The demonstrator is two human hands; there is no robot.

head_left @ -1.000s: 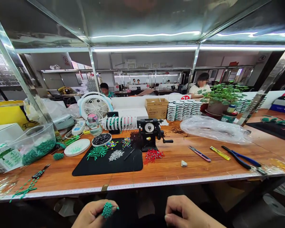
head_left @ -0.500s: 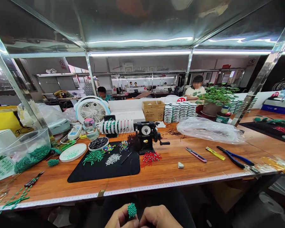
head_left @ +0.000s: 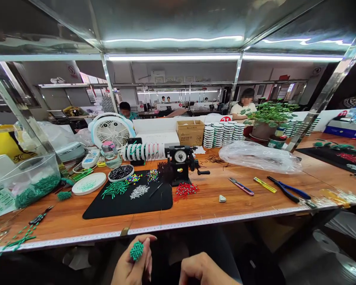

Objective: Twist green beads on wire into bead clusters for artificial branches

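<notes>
My left hand (head_left: 134,261), below the table's front edge, is closed round a bundle of green sticks (head_left: 137,251), whose round ends face up. To its right and apart from it, my right hand (head_left: 203,269) is bent at the knuckles; its fingertips are hidden. Above them on the table lies a black mat (head_left: 154,204) with green pieces (head_left: 116,190), silvery white pieces (head_left: 139,192) and coloured beads (head_left: 152,175). A black machine (head_left: 180,168) with a dial and crank stands behind the mat, beside red pieces (head_left: 186,190).
Blue-handled pliers (head_left: 287,189), a yellow cutter (head_left: 264,185) and a red-and-blue tool (head_left: 241,186) lie right. A plastic bag (head_left: 259,157), fan (head_left: 112,130) and plant (head_left: 268,118) stand or lie behind. A measuring tape (head_left: 195,223) edges the table. People sit in the background.
My left hand has moved left with the green bundle, away from my right hand, which has shifted slightly right. The view has tilted down a little less at the scene, which sits higher.
</notes>
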